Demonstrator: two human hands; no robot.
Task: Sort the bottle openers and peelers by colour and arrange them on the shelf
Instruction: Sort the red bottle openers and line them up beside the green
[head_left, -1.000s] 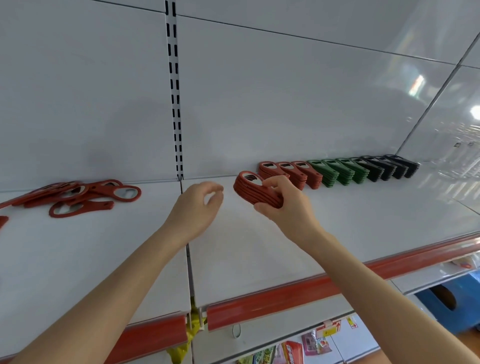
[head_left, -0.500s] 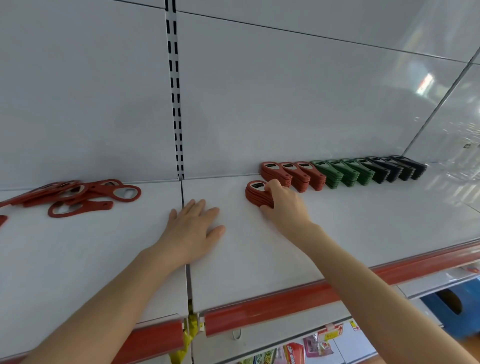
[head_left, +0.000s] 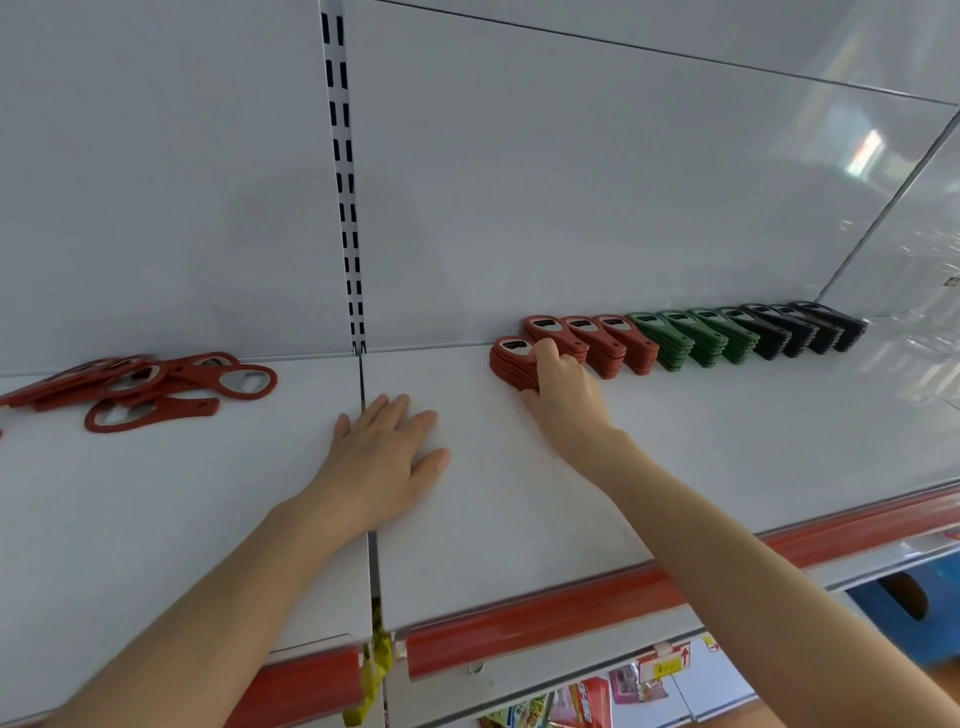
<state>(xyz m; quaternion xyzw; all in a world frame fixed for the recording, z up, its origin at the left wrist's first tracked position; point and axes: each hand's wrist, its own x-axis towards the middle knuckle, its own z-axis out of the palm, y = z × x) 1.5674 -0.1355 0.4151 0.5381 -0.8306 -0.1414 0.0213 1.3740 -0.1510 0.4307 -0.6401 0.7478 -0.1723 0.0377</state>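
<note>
opener stacks (head_left: 675, 340): four red, four green, three black

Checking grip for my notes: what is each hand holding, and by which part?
The right hand grips the red opener stack on the shelf by its near handle end. The left hand lies flat, holding nothing.

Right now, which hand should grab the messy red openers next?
Probably the left hand. It lies flat and empty on the shelf, nearer the loose red openers. The right hand is on the red stack by the row.
</note>
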